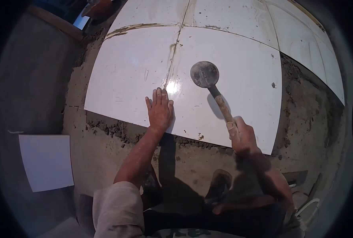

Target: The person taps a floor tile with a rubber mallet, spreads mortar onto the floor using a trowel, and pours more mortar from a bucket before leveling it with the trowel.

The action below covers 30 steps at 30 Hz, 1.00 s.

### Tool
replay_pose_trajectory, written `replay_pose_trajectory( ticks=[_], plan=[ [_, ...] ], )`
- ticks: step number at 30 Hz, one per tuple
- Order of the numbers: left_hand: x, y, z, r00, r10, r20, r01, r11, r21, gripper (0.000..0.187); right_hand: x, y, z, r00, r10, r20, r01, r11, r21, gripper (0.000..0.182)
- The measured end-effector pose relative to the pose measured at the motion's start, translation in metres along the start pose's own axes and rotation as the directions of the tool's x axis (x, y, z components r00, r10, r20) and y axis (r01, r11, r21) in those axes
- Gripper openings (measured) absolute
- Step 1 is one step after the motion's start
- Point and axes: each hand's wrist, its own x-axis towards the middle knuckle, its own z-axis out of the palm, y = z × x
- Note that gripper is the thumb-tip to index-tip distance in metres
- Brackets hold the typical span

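Observation:
My right hand [243,135] is wrapped round the wooden handle of a rubber mallet [204,74]. Its round dark head is over the right front floor tile [244,75], a large glossy white square smudged with dirt. My left hand [160,110] lies flat near the front edge, fingers spread and pointing away from me, beside the joint with the left front tile [119,81]. Grey mortar [117,129] shows in a rough line along the front edges of both tiles.
More white tiles [228,14] continue behind, dirty along their joints. A smaller white tile piece [46,162] is at the left. Bare rough floor [307,107] runs along the right, and my foot [220,183] is close in front. A reddish container [99,8] sits at the back left.

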Motion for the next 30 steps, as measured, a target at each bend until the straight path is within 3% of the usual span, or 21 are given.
replay_pose_trajectory(
  ticks=[5,7,10,12,14,20,24,28,29,30],
  plan=[
    [0.001,0.002,-0.004,1.000,0.008,0.020,-0.008,1.000,0.027,0.050,0.012,-0.001,0.001,1.000,-0.019,-0.004,0.018,0.998,-0.066,0.031],
    [0.001,0.000,-0.002,0.999,0.042,-0.018,-0.041,0.997,0.066,0.049,0.026,0.025,0.021,0.998,0.060,0.034,-0.046,0.947,-0.318,0.033],
    [0.003,0.001,-0.006,0.999,0.027,0.028,-0.029,0.997,0.074,0.050,0.037,0.036,0.024,0.999,0.021,0.044,-0.004,0.938,-0.347,0.033],
    [0.000,0.003,-0.009,0.999,0.040,0.023,-0.041,0.995,0.087,0.050,0.028,0.034,0.023,0.999,0.028,0.037,-0.016,0.953,-0.303,0.032],
    [0.005,0.004,-0.007,0.999,0.042,-0.005,-0.041,0.995,0.094,0.050,0.023,0.032,0.018,0.998,-0.061,-0.022,0.055,0.972,-0.229,0.031],
    [0.003,0.006,-0.004,0.999,0.030,-0.014,-0.029,0.997,0.074,0.049,0.005,0.026,-0.008,0.994,-0.039,-0.100,0.036,0.999,-0.034,0.029],
    [0.004,0.012,-0.008,1.000,0.016,0.000,-0.016,0.988,0.154,0.052,-0.004,0.038,-0.013,0.986,-0.017,-0.165,0.031,0.996,0.086,0.030],
    [0.010,0.044,-0.006,0.997,-0.059,0.044,0.056,0.996,0.062,0.062,-0.011,0.061,-0.017,0.982,0.141,-0.126,-0.141,0.990,0.006,0.032],
    [0.016,0.055,-0.007,0.998,-0.043,0.044,0.041,0.998,0.052,0.062,-0.013,0.066,-0.017,0.979,0.150,-0.141,-0.151,0.988,0.004,0.032],
    [0.024,0.069,-0.011,0.995,0.072,0.069,-0.071,0.997,-0.017,0.063,-0.014,0.071,-0.017,0.976,0.160,-0.149,-0.161,0.987,0.006,0.031]
  ],
)
